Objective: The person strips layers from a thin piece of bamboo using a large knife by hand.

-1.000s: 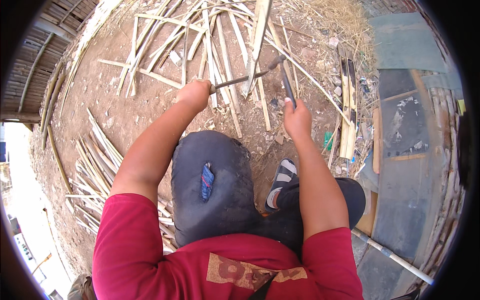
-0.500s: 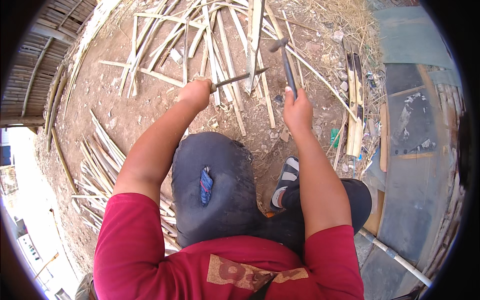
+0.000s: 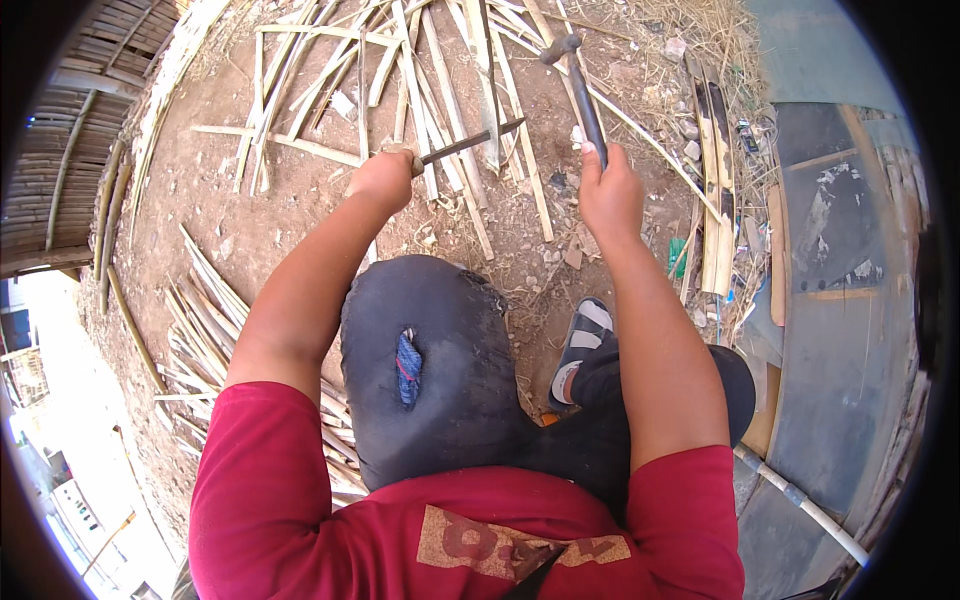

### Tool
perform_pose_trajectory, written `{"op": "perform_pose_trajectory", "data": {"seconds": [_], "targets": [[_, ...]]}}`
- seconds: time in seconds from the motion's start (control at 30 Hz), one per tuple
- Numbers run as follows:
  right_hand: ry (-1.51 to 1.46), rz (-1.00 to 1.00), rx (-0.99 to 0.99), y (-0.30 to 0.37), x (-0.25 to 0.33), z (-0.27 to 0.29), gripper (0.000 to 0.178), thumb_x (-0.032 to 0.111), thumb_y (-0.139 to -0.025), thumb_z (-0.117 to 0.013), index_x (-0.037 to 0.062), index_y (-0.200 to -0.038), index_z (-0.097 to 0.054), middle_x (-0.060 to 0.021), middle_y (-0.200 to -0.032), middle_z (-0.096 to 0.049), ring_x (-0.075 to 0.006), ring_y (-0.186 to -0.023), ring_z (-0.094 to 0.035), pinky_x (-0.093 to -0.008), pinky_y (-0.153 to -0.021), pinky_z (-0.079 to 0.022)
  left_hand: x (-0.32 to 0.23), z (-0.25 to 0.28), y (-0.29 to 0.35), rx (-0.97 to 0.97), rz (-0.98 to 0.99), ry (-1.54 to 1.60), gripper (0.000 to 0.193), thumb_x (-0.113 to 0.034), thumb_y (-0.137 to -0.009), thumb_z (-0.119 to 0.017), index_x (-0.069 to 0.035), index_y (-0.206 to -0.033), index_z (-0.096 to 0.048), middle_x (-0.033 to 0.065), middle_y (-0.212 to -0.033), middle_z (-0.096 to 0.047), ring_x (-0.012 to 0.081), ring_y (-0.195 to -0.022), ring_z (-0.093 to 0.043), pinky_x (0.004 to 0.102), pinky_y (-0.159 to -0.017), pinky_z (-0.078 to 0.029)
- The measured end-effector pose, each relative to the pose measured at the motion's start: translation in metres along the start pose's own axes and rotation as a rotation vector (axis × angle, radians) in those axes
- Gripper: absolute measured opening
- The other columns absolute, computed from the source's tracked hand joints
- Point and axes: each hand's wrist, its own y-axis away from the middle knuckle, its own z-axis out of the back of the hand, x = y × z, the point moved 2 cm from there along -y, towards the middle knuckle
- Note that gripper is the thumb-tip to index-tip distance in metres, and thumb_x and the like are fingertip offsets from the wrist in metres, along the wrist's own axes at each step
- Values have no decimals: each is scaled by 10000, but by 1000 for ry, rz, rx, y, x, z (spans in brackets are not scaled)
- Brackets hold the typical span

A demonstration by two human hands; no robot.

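Observation:
My left hand [image 3: 382, 182] is closed round the wooden handle of a long knife [image 3: 460, 146]. Its dark blade points right and slightly away from me, crossing a split bamboo piece [image 3: 491, 110] near that piece's near end. Whether the blade touches the bamboo or is sunk into it, I cannot tell. In my right hand [image 3: 612, 200] is a hammer [image 3: 584, 105], gripped by its dark handle. Its head lies beyond and to the right of the knife's tip, apart from the blade.
Many bamboo strips [image 3: 300, 80] lie crisscrossed on the dirt ahead. Another pile of strips [image 3: 205, 330] is by my left side. Halved bamboo lengths [image 3: 716, 200] lie at right, beside dark sheets [image 3: 830, 370]. My sandalled foot [image 3: 583, 345] is below the right hand.
My right hand has shifted right, and the hammer head has moved farther from the knife blade. My left hand and the knife have moved slightly left in the picture. The whole view has shifted a little.

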Motion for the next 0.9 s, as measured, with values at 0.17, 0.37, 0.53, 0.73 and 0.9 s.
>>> {"op": "perform_pose_trajectory", "data": {"seconds": [0.17, 0.37, 0.53, 0.73, 0.9], "targets": [[-3, -120, 104, 17, -8, -36, 398, 409, -1058, -507, 26, -1031, -608, -239, -849, -708, -455, -800, -704, -554, -719, -535, -2, -3, -8, -13, -11, -14, 205, -154, -1005, -554, -102, -1180, -647, 196, -1098, -723, 380, -1053, -704, 499, -902, -560], [-18, -53, 95, 5, -14, -52, 391, 414, -1062, -512, 29, -1077, -583, -219, -815, -701, -440, -763, -704, -540, -667, -528, 5, -14, -10, -37, -19, -34, 206, -118, -984, -557, -92, -1161, -660, 201, -1070, -730, 378, -1028, -711, 495, -888, -563], [-182, 8, -91, -3, 14, -20, 387, 418, -1054, -535, 36, -1078, -593, -213, -795, -703, -440, -736, -698, -533, -663, -528, -2, -9, -11, -7, -20, -4, 218, -127, -991, -565, -93, -1183, -662, 205, -1069, -732, 377, -1028, -712, 496, -894, -561], [167, -166, 216, 26, -36, -76, 387, 419, -1039, -543, 40, -1070, -615, -255, -823, -701, -475, -845, -702, -563, -738, -533, 3, -19, -17, 7, -19, -33, 228, -131, -995, -562, -96, -1197, -661, 199, -1105, -729, 371, -1044, -710, 485, -910, -561], [-74, -91, 20, -5, -10, -35, 399, 417, -1041, -538, 24, -1075, -603, -247, -819, -701, -465, -827, -695, -572, -733, -522, 7, -26, -19, 30, -1, -26, 241, -122, -996, -552, -95, -1212, -656, 195, -1101, -728, 369, -1046, -711, 479, -914, -561]]}}
